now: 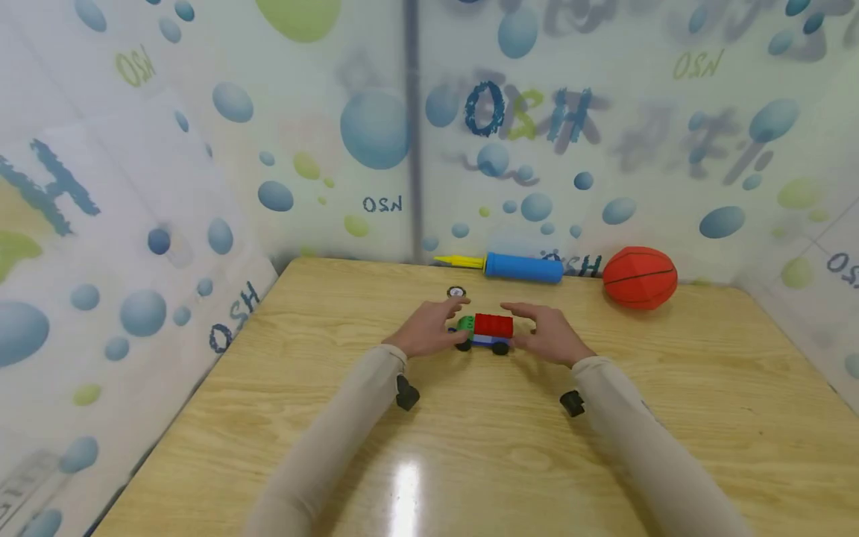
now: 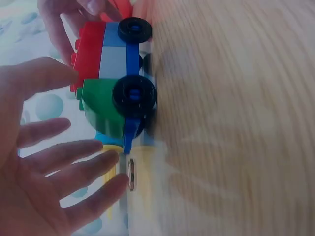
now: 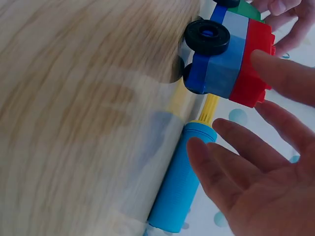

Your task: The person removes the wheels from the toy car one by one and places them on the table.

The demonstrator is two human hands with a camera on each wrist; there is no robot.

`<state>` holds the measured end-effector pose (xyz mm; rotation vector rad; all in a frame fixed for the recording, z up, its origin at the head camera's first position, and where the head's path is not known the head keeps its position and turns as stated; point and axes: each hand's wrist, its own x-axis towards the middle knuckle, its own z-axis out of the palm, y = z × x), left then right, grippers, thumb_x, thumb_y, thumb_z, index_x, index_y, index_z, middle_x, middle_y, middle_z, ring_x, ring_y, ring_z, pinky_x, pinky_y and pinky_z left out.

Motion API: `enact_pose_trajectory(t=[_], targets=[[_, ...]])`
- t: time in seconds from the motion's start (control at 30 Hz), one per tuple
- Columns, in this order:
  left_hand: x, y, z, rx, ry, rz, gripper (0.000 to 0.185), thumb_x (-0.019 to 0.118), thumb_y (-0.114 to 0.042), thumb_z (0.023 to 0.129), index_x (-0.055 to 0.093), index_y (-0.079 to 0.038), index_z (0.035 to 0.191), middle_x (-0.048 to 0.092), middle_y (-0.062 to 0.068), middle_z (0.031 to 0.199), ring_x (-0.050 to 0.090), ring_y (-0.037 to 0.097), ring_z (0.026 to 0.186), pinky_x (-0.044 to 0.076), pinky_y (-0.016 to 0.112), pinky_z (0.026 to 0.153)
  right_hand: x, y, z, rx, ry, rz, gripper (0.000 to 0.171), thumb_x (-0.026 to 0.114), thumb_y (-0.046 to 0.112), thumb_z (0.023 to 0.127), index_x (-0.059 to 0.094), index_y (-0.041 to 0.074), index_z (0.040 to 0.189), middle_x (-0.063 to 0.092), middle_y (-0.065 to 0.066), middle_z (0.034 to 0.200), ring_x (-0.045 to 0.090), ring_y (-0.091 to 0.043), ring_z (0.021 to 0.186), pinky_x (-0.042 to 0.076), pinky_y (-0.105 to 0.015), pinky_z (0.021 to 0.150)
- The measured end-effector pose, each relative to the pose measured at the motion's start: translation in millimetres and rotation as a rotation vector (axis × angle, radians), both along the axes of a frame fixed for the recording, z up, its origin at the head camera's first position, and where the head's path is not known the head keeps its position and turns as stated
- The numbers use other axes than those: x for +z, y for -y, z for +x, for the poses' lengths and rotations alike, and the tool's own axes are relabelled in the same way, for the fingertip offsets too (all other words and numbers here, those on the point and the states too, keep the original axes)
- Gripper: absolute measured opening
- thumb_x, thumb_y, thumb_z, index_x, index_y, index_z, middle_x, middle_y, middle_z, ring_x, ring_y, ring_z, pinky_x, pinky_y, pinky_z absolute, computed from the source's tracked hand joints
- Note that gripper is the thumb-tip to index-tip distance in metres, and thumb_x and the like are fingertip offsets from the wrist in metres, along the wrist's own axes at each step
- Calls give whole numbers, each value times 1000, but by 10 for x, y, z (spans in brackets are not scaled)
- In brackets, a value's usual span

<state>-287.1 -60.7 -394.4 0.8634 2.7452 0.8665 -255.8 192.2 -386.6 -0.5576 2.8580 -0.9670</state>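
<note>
Hands flank one toy truck on my wooden table.

Nearest me, two beige sleeves lead to my left hand and right hand, both relaxed with fingers spread, gripping nothing; whether fingertips touch the truck I cannot tell. Between them stands one red, green and blue brick-built plastic truck on black wheels; I count two wheels, others hidden. Beyond lie one small round silver disc, one blue pump with yellow nozzle, and one orange ball.
</note>
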Motion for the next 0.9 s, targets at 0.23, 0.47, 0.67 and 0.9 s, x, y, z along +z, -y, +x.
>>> enact_pose_trajectory(t=[0.23,0.47,0.67,0.9], targets=[[-33,-93,-30,-10,-42,75,47,69,-17,94,58,-12,139,64,10,140,65,25,125,52,41,106,-36,45,-62,-58,5,-18,47,71,12,91,63,9,136,63,-18,139,57,-39,129,54,-54,98],[-52,-135,-44,-18,-89,94,41,72,-13,92,64,-12,132,70,6,131,69,22,116,55,37,102,-36,59,-91,-114,43,-59,42,73,13,90,68,12,131,67,-17,133,60,-37,123,58,-47,90],[-13,-106,-39,-54,-28,146,40,69,-19,94,63,-21,133,73,5,121,67,19,107,56,36,94,57,33,-126,-47,124,-131,43,70,16,93,64,11,135,63,-18,138,56,-40,128,56,-49,95],[33,-95,-19,-188,142,336,48,66,-22,96,55,-31,141,69,4,124,68,19,101,57,34,92,281,-6,-183,-13,315,-193,43,67,21,96,62,11,137,62,-16,140,48,-39,134,35,-64,111]])
